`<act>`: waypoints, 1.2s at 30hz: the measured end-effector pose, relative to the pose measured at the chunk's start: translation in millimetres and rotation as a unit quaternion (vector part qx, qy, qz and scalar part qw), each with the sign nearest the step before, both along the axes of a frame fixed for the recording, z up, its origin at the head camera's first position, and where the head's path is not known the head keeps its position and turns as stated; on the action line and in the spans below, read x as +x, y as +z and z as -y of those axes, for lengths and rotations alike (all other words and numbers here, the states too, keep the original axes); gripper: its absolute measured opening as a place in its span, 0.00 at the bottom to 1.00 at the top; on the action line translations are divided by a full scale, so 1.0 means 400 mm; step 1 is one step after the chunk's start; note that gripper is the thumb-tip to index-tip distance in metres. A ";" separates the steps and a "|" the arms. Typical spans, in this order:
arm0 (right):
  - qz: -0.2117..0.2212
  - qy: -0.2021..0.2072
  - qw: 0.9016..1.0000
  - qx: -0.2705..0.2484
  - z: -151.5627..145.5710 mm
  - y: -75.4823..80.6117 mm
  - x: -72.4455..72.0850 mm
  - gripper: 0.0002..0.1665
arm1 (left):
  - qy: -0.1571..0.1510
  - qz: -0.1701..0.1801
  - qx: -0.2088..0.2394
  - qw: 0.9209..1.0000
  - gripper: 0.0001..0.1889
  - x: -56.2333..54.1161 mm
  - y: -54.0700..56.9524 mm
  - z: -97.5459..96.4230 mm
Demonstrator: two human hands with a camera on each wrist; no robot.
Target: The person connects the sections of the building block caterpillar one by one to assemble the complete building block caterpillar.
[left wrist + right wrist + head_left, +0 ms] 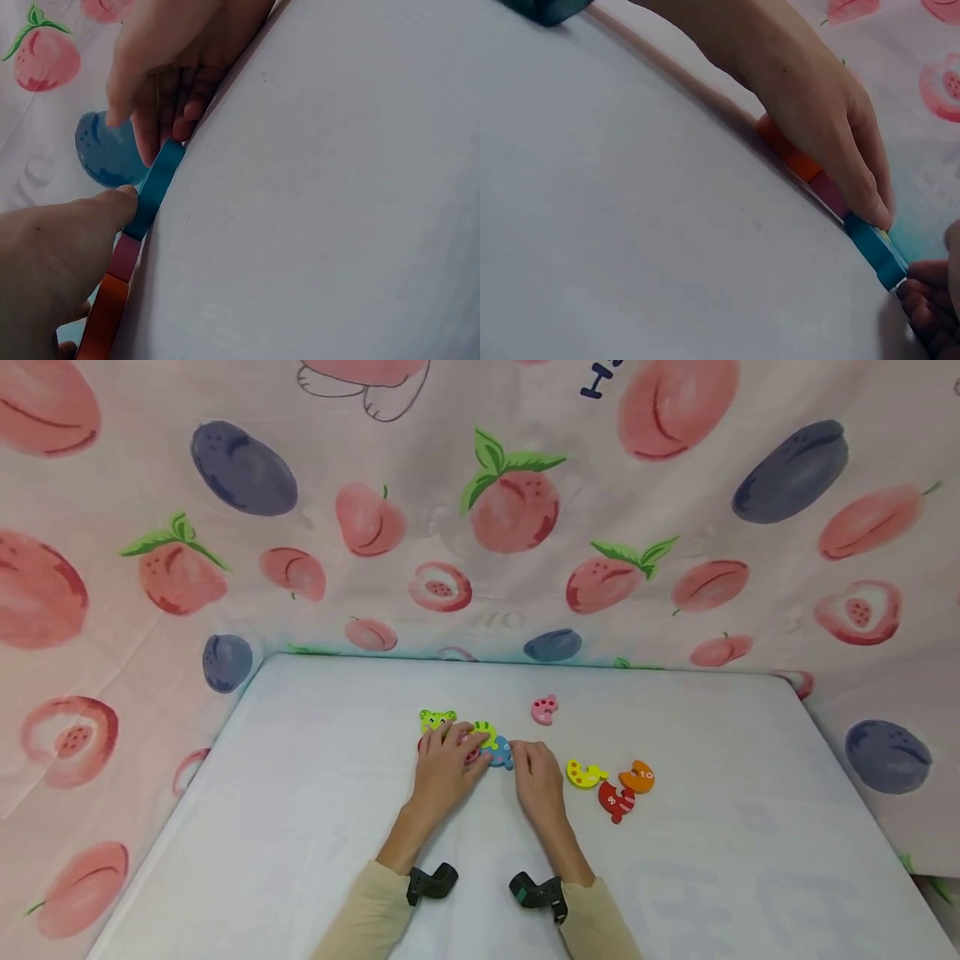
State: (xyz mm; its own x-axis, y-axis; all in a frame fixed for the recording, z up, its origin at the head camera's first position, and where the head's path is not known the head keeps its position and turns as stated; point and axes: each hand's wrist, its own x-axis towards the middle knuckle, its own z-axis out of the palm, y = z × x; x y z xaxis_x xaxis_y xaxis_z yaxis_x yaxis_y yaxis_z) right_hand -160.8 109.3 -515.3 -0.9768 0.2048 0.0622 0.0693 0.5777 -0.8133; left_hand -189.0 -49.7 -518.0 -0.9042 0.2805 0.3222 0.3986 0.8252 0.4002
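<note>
Joined flat puzzle pieces lie mid-table: a yellow-green frog-faced piece [437,719], a yellow-green striped piece [485,732], a blue piece [498,753] and a pink one [124,257]. My left hand [441,772] spreads over them, hiding much of the row, its thumb touching the blue piece. An orange-red piece [789,152] shows edge-on beneath that hand. At the blue piece's right end, my right hand [538,781] touches the edge with loosely bent fingers. In the left wrist view its thumb stands apart from the piece.
A pink spotted piece [544,710] lies farther back. Right of the right hand are a yellow piece [585,775], an orange piece [638,777] and a red piece [617,802], close together. A fruit-print cloth [517,602] hangs behind the white table [300,793].
</note>
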 end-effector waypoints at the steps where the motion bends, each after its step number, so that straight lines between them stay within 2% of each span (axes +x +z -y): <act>1: -0.002 0.006 1.000 0.001 -0.002 0.001 0.006 0.23 | 0.001 0.000 -0.001 1.000 0.19 0.000 0.000 0.000; 4: -0.016 0.024 1.000 -0.002 -0.014 0.001 0.036 0.18 | 0.001 -0.003 -0.001 1.000 0.19 0.000 0.001 0.001; 7: -0.072 0.028 0.997 -0.008 -0.037 0.002 0.077 0.16 | -0.003 -0.003 0.001 1.000 0.19 0.000 0.001 0.000; 11: -0.191 0.021 0.980 0.044 -0.091 0.004 0.124 0.17 | -0.004 0.011 0.005 1.000 0.19 -0.001 0.002 -0.001; 14: -0.234 0.002 0.969 0.085 -0.142 0.004 0.145 0.20 | -0.005 0.022 0.004 1.000 0.19 -0.001 0.003 -0.001; 17: -0.211 -0.029 0.971 0.105 -0.189 0.006 0.154 0.25 | -0.005 0.029 0.001 1.000 0.20 0.000 0.005 -0.001; 20: -0.152 -0.049 0.980 0.118 -0.219 0.008 0.154 0.30 | -0.002 0.034 0.004 0.999 0.20 0.001 0.007 0.001; 23: -0.103 -0.051 0.987 0.116 -0.233 0.007 0.152 0.34 | 0.000 0.034 0.007 0.999 0.20 0.004 0.008 0.001; 26: -0.072 -0.047 0.990 0.107 -0.236 0.004 0.149 0.35 | -0.001 0.032 0.011 0.999 0.20 0.004 0.007 0.001; 31: -0.065 -0.030 0.992 0.108 -0.238 -0.005 0.143 0.32 | -0.002 0.025 0.013 1.000 0.20 0.002 0.003 0.001; 36: -0.099 -0.015 0.987 0.129 -0.240 -0.016 0.136 0.26 | -0.003 0.031 0.013 0.999 0.20 0.002 0.001 -0.001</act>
